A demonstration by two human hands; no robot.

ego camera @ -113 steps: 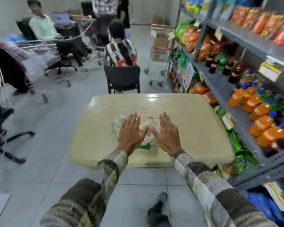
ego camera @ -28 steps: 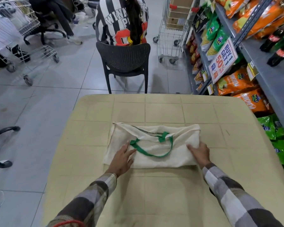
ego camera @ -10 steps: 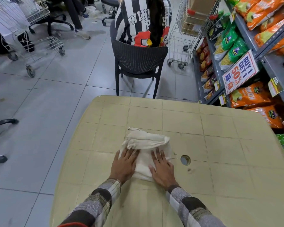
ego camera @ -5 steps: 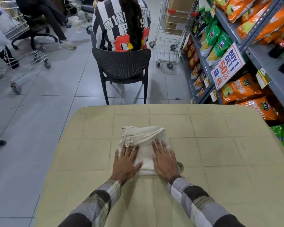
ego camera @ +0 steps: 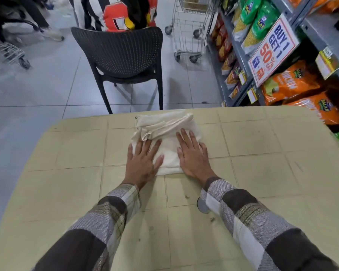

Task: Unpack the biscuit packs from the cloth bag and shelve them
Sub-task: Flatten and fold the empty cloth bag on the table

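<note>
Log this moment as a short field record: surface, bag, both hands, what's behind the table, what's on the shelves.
surface: pale yellow tiled plastic table
bag: cream cloth bag, folded into a compact bundle, lying flat on the table
left hand: open, palm down on the bag's left part
right hand: open, palm down on the bag's right part
behind table: black perforated plastic chair, wire shopping trolley
shelves: orange snack packets, green snack packets, white promotion sign
biscuit packs on table: none visible

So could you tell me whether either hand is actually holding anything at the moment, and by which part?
Nothing is gripped: the left hand and right hand lie flat, palms down, on the folded cloth bag.
</note>
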